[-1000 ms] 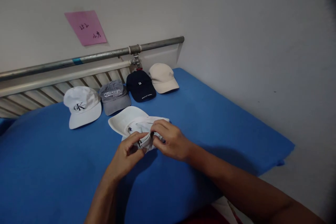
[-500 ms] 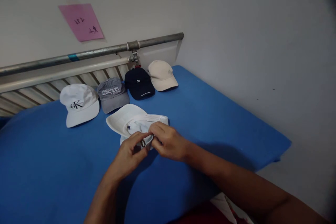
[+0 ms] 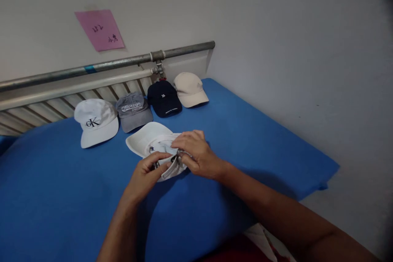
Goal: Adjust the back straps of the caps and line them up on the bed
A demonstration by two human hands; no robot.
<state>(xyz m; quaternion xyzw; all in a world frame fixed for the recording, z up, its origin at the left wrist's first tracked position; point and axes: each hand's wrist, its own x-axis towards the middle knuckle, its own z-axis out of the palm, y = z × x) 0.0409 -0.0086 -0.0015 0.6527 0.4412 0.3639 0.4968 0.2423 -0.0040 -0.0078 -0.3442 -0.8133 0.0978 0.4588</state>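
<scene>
A white cap (image 3: pixel 146 139) lies upside down on the blue mattress (image 3: pixel 61 196), brim pointing away from me. My left hand (image 3: pixel 146 176) pinches the cap's back strap (image 3: pixel 170 168) near its buckle. My right hand (image 3: pixel 198 154) grips the rear of the same cap from the right and covers part of it. Both hands meet at the strap.
Along the back of the mattress sit a white cap with a logo (image 3: pixel 95 122), a grey cap (image 3: pixel 133 110), a navy cap (image 3: pixel 163 98) and a beige cap (image 3: pixel 189 89). Behind them run a metal rail (image 3: pixel 107 65) and slats. A pink note (image 3: pixel 100 29) hangs on the wall.
My fingers have shifted on the strap: the strap end now sticks out below my left thumb, and my right hand has slid up over the cap's rear. The cap stays in place.
</scene>
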